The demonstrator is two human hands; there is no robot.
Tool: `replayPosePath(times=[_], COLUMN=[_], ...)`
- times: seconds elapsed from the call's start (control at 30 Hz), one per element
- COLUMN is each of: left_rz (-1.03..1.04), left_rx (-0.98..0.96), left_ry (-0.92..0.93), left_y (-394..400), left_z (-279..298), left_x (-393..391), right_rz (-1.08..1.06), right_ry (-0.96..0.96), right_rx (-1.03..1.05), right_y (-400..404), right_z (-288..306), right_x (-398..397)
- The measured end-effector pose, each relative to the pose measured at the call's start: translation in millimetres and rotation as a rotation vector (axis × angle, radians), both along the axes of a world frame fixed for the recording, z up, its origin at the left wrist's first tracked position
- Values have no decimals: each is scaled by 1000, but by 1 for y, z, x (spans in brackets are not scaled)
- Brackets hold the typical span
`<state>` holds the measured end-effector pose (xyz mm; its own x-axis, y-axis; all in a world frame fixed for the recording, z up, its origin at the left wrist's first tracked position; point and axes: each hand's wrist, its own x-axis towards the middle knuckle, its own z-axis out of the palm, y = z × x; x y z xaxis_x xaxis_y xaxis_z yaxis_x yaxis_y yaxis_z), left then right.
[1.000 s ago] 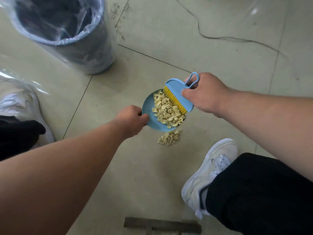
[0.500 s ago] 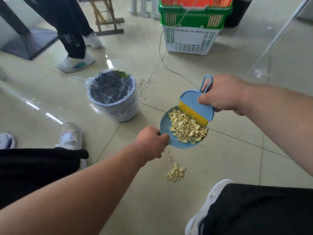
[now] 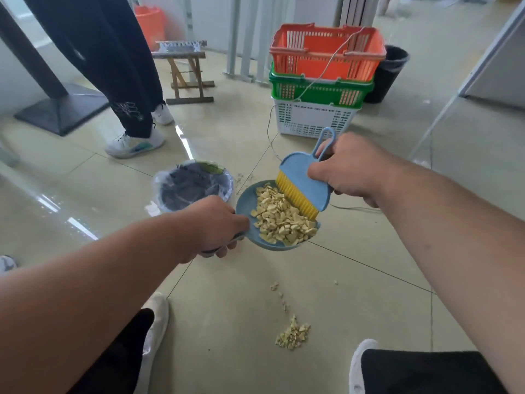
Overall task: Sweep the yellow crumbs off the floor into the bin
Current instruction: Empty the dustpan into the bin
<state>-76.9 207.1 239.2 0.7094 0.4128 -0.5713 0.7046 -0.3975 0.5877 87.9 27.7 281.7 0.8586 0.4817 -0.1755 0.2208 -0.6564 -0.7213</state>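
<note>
Crumbs, yellow and flaky (image 3: 281, 220), now ride in the round blue plastic dustpan (image 3: 247, 203), lifted up off the floor since a moment ago. The left hand (image 3: 216, 226) grips its handle. The right hand (image 3: 349, 169) grips the small blue brush with yellow bristles (image 3: 301, 183) against the pile. The plastic-lined grey bin (image 3: 193, 184) sits just left. A little heap of leftover crumbs (image 3: 292, 334) stays near, needing another sweep.

The round blue dustpan (image 3: 247, 203) is held above the floor, heaped with pale yellow crumbs (image 3: 279, 218) on its right half. A small blue brush (image 3: 302, 184) with yellow bristles rests its bristle tips against that heap, tilted, handle loop up. Just left of the dustpan stands the bin (image 3: 193, 184), lined with clear plastic, dark inside. Below the dustpan, a small pile of crumbs (image 3: 294, 334) lies on the floor (image 3: 241, 322), with a few loose bits trailing up from it toward the dustpan.
</note>
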Motion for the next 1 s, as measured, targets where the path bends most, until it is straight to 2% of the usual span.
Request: replayPosePath(times=[0.27,0.5,0.67,1.0], left_rz=[-86,-151,-145,21], left_rx=[72,115,36,-8], left_ry=[-43,-32,-12,55], left_y=[35,59,73,130], left_z=[19,6,-11,-35], left_x=[2,16,25,34], right_rz=[-98,-71,-52,-141], right_ry=[-102,-196,-192,165], right_rx=[226,106,98,322], right_y=[21,25,32,91], right_z=[7,-9,-22,-64], right_x=[-38,-27,-4,27])
